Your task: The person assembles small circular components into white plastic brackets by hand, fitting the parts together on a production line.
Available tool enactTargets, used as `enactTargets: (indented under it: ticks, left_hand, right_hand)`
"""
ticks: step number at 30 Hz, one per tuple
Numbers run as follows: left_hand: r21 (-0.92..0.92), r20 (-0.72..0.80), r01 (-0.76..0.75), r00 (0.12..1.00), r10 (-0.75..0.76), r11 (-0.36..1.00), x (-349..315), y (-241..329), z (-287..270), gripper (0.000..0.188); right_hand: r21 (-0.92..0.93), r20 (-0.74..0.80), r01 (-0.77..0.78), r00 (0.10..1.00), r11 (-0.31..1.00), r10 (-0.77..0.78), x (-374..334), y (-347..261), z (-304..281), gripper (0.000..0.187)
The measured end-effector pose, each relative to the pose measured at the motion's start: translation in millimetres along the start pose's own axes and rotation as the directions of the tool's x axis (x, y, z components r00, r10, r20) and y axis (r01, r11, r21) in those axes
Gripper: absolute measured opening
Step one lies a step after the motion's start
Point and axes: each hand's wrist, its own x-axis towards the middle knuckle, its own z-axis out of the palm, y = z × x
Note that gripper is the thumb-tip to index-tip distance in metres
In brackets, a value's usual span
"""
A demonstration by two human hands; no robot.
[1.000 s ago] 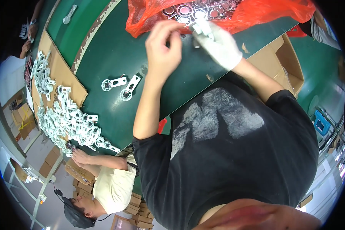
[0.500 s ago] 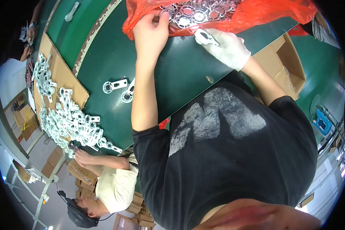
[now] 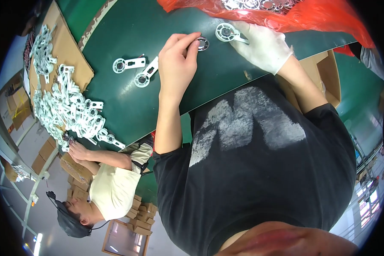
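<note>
My bare left hand (image 3: 179, 59) pinches a shiny silver ring (image 3: 203, 43) between thumb and fingertips, above the green table. Close by on the right, my right hand (image 3: 264, 48), in a white glove, grips a white plastic part (image 3: 227, 32) whose round, spoked end faces the ring. A small gap separates the ring from that part. Two similar white parts, one with its round end toward me (image 3: 141, 80) and another lying flat (image 3: 128, 64), rest left of my left hand. My left wrist partly hides the nearer one.
An open red plastic bag (image 3: 320, 17) of silver rings (image 3: 264, 4) lies at the far side. Many white parts (image 3: 72, 106) are heaped at the left by a cardboard sheet (image 3: 79, 55). A co-worker (image 3: 115, 187) handles parts there. A cardboard box (image 3: 328, 77) stands right of the table.
My left hand has come out of the red bag toward me with a silver ring. The white part in my right hand has turned, its round end now showing.
</note>
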Motion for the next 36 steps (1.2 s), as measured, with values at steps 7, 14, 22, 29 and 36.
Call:
enactTargets:
  ticks: [7, 14, 22, 29, 36]
  left_hand:
    - [0.302, -0.15, -0.13, 0.972, 0.181, 0.945, -15, -1, 5, 0.04]
    - [0.558, -0.157, -0.112, 0.959, 0.237, 0.822, -26, 1, 26, 0.052]
    - [0.243, -0.154, -0.442, 0.861, 0.484, 0.864, -12, 11, 22, 0.054]
    - [0.103, -0.182, -0.41, 0.888, 0.423, 0.906, -12, 8, 27, 0.051]
    - [0.004, -0.184, -0.444, 0.88, 0.437, 0.896, -11, 6, 24, 0.044]
  right_hand:
    - [-0.05, -0.076, 0.056, 0.995, 0.997, -0.06, 0, 12, 11, 0.04]
    - [-0.083, 0.024, -0.095, 0.995, 0.992, 0.097, -1, -5, -3, 0.039]
    - [-0.17, -0.063, 0.091, 0.993, 0.981, -0.103, 1, 3, 5, 0.029]
    - [-0.149, -0.044, 0.107, 0.992, 0.983, -0.115, 0, -9, 5, 0.026]
    - [-0.151, -0.118, 0.191, 0.971, 0.97, -0.209, 0, -4, 8, 0.026]
